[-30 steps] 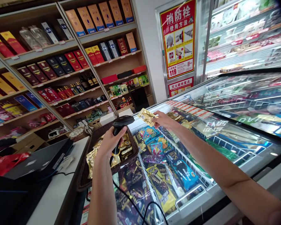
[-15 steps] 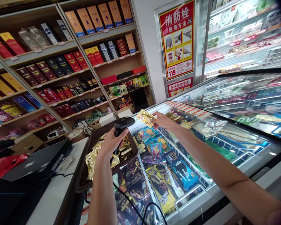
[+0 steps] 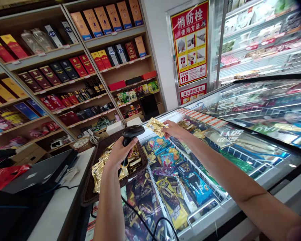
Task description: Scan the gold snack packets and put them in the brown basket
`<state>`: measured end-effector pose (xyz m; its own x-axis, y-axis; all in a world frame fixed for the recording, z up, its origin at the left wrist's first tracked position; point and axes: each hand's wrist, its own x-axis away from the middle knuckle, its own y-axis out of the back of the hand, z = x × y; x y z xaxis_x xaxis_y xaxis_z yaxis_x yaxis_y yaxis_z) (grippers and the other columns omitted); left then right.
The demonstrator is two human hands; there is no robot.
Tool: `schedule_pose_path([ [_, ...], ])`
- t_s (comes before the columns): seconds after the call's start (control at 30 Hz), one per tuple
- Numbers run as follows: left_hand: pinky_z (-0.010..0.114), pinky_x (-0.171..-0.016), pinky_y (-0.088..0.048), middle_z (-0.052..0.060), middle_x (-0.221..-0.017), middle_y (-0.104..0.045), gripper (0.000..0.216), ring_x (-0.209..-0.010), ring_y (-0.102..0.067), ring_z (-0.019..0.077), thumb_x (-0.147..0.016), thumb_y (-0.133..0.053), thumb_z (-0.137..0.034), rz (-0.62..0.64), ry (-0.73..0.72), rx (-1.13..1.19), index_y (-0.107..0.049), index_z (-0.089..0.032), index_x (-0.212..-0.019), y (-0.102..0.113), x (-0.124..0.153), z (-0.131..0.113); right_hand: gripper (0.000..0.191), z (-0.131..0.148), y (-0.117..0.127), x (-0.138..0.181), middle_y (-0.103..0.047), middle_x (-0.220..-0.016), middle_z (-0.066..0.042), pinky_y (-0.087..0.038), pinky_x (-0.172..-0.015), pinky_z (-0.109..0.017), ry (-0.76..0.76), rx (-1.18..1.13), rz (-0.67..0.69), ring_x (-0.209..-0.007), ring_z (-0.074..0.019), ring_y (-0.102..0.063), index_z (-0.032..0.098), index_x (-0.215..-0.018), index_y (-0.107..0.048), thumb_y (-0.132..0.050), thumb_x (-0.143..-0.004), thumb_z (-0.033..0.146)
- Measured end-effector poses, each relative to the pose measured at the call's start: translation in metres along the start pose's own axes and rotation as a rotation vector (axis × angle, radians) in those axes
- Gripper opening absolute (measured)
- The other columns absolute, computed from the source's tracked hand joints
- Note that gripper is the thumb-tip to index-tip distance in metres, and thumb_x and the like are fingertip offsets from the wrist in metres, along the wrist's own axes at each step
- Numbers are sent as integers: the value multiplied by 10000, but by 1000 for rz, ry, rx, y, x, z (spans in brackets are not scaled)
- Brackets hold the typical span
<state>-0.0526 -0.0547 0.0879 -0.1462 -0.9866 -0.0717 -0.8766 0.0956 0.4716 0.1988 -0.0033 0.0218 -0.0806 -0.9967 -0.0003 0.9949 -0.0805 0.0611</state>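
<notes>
While left hand (image 3: 118, 153) clamps scanner (image 3: 132, 131), head pointing right, right hand (image 3: 175, 129) pinches gold packet (image 3: 155, 126) pointing left

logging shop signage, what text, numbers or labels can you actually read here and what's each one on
"消防栓 使用方法": heading of the red poster.
"119": lower left of the same poster.
"灭火器放置点": small red sign below it.
Too small or blurred: the poster's fine print, boxes on the shelves, freezer packets, gold packet in the right hand, scanner in the left hand.
</notes>
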Motion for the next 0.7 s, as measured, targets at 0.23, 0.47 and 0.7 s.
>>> schedule_pose_path([
  [0.23,250,-475,-361,-50,-509,-518,557,-453,-444,118,-637,-792,-684,25,-12,-8,-531,-219,-796,0,4,-5,161,1,1,0,-577,-554,67,-535,-539,-207,-7,15,2,-508,-124,-612,183,-1055,-537,-620,-936,113],
  [0.47,231,-465,-365,-56,-518,-526,564,-450,-452,104,-649,-791,-679,-1,-19,23,-513,-215,-810,4,0,1,185,-30,-15,-16,-567,-524,62,-555,-533,-224,-87,109,-4,-501,-138,-619,172,-1107,-556,-592,-937,109],
  [0.7,237,-456,-343,-50,-534,-539,561,-443,-464,111,-636,-797,-683,-55,-12,21,-544,-210,-800,13,0,4,150,-74,-28,-31,-638,-623,-12,-556,-539,-225,-186,299,-48,-564,-156,-673,120,-1069,-610,-574,-928,86],
])
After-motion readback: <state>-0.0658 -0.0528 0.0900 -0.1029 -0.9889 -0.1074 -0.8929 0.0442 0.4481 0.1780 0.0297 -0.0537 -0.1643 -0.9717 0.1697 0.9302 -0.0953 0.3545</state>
